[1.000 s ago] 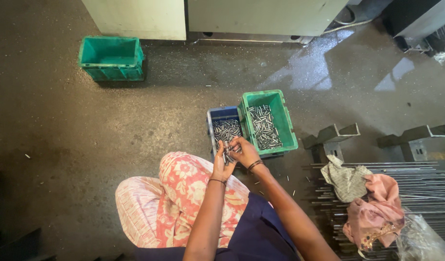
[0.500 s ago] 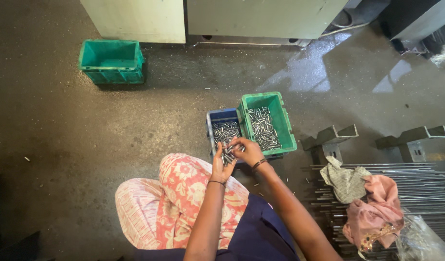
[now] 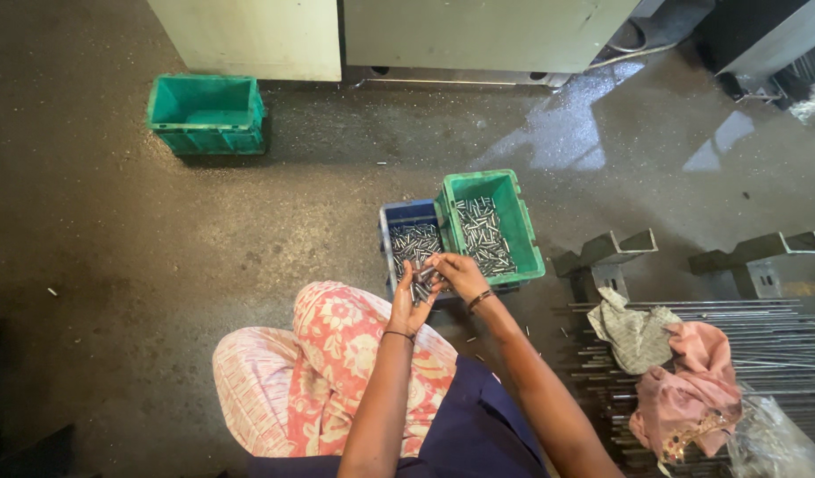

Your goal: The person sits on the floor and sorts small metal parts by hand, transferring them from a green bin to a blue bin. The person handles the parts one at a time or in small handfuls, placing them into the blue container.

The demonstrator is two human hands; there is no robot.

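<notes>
I sit on the floor with my knees up in floral cloth. My left hand (image 3: 409, 304) is cupped around a bunch of small metal pins (image 3: 422, 285). My right hand (image 3: 459, 271) pinches at those pins from the right, fingers touching them. Both hands hover over the near end of a blue bin (image 3: 398, 214) full of the same pins. A green bin (image 3: 512, 208) with more pins stands right beside it, touching its right side.
An empty green bin (image 3: 207, 113) stands far left near a cream cabinet base (image 3: 248, 35). Long metal rods (image 3: 779, 345) lie at right with rags (image 3: 682, 381) on them, behind two grey steel brackets (image 3: 602, 257). A wet patch shines on the floor beyond.
My hands stay over the blue bin; the fingers of the right hand have shifted slightly on the pins. The bins have not moved.
</notes>
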